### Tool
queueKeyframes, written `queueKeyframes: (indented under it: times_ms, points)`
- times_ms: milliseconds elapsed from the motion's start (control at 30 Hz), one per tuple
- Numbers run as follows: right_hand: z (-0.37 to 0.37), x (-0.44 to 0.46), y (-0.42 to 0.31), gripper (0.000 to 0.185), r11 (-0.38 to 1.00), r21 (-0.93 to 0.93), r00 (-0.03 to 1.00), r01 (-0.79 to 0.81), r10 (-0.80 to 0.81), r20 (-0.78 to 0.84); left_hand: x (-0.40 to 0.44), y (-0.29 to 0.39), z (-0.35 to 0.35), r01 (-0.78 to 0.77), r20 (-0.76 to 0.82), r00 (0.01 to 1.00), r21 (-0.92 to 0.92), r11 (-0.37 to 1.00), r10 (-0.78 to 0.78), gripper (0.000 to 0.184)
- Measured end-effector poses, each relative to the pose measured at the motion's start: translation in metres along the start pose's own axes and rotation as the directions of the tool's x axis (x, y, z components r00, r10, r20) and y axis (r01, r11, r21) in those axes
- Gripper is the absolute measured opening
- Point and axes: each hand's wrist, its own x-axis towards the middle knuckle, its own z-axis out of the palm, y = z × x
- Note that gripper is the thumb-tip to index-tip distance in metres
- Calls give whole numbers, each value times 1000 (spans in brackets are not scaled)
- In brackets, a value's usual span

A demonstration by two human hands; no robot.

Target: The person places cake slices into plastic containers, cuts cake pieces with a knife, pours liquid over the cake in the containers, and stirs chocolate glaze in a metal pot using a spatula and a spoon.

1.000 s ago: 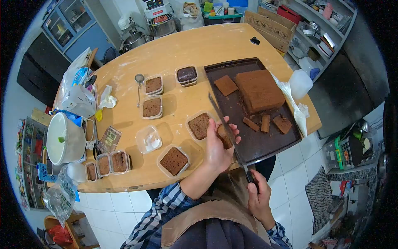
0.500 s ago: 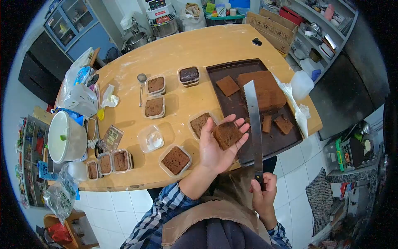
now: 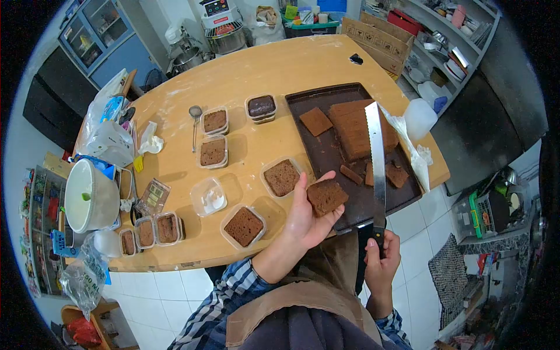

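In my left hand (image 3: 306, 224) is a square piece of chocolate cake (image 3: 326, 197), gripped between thumb and fingers above the near edge of the baking tray (image 3: 303, 105). My right hand (image 3: 382, 262) is closed round the black handle of a serrated knife (image 3: 378, 169), its blade pointing away from me over the tray. A large block of chocolate cake (image 3: 356, 131) lies on the tray, with a flat square slice (image 3: 315, 121) to its left and smaller offcuts (image 3: 396, 175) at its near side. Two cake-filled tubs, one nearer (image 3: 244, 227) and one farther (image 3: 282, 177), stand left of my left hand.
An open plastic tub (image 3: 209, 197) with something white inside is left of the filled ones. More filled tubs (image 3: 213, 152) and a spoon (image 3: 195, 128) lie farther back. A white bucket (image 3: 90, 195) stands at the left, crumpled white paper (image 3: 411, 146) along the tray's right side.
The knife and my right hand have shifted right, away from the cake piece. My left fingers have closed more round the piece, which is now tilted differently. The view has shifted slightly.
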Motion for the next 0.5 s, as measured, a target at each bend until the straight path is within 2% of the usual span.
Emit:
queueKeyframes:
  times_ms: [100,200,300,400,500]
  points:
    - [0,2,-1,21,1000,0,1000,-3,3,-7,0,-4,19,-69,-278,951,239,969,137,58]
    - [0,1,-2,23,998,-68,999,4,-1,51,2,-1,10,-33,-315,945,189,981,93,48]
    - [2,-2,-10,29,992,-119,990,34,-17,142,0,4,4,-66,-199,977,56,996,75,42]
    - [2,-5,-16,34,982,-160,981,100,-70,183,-2,2,-5,-144,9,989,24,989,144,32]
    - [-3,-9,-26,36,958,-230,972,170,-125,200,-2,-4,-5,-240,77,969,74,968,235,20]
